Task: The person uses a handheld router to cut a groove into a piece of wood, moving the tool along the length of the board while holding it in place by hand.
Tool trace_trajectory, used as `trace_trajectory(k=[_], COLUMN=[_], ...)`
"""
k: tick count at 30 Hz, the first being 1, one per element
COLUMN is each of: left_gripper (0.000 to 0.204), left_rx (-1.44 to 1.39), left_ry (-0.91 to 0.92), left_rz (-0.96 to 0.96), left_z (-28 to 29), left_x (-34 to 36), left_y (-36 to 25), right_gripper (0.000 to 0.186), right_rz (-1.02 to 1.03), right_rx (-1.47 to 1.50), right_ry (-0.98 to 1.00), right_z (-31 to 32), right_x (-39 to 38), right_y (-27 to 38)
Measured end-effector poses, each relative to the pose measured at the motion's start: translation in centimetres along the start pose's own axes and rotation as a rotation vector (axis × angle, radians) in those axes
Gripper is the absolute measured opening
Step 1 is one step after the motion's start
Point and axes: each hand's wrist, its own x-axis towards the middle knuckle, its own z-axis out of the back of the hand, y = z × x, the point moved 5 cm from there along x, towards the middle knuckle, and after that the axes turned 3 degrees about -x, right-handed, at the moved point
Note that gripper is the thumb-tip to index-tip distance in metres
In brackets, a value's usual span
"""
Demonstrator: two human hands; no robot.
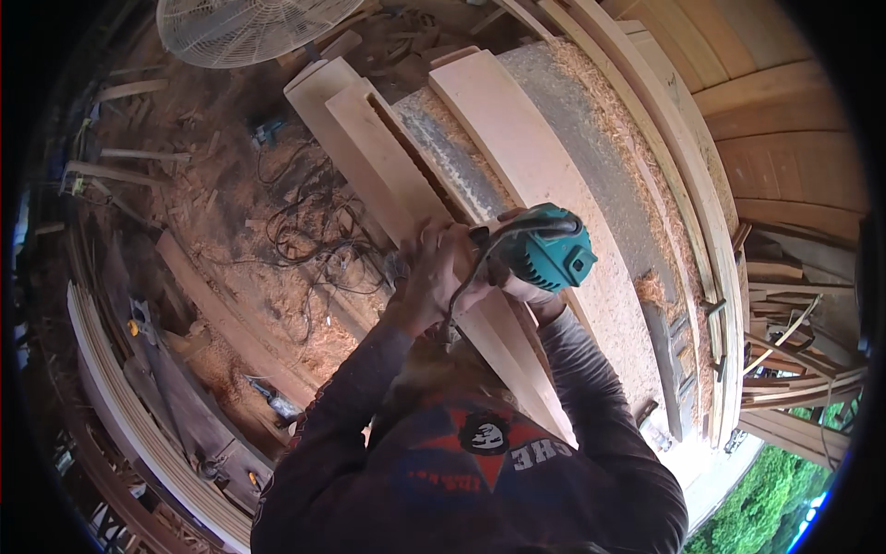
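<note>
From the head camera, your left hand (432, 268) is wrapped over the front of a teal power tool (544, 249), fingers curled tight around its base. Your right hand (524, 291) sits under and behind the tool's motor housing; most of it is hidden by the tool, so you cannot tell just how its fingers are set, only that it presses against the tool. The tool's dark cord (461, 291) loops down between your wrists.

The tool rests on the edge of a long pale wooden plank (503, 138) that runs from your chest away toward the top of the picture. Just to its left lies a second plank (365, 129) with a long narrow slot cut through it. Both lie on a grey workbench (591, 148) strewn with sawdust (614, 305).

On the dirt floor to your left lies a tangle of black cables (314, 231), with scrap boards (212, 295) nearby. A white fan (245, 28) stands at the top. Stacked curved boards (784, 157) fill the right side.
</note>
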Motion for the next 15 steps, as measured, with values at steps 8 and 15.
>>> trace_trajectory(k=[8, 15], left_gripper=[0.090, 0.101], left_rx=[-0.010, -0.055], left_ry=[-0.247, -0.245], left_rz=[0.081, 0.155], left_z=[7.8, 11.4], left_x=[10.8, 17.1], left_y=[12.7, 21.1], right_gripper=[0.035, 0.026], right_rz=[0.070, 0.211], right_rx=[-0.335, -0.161], right_ry=[0.001, -0.159], right_z=[-6.8, -11.1], right_x=[19.0, 31.2], right_y=[-5.6, -5.8])
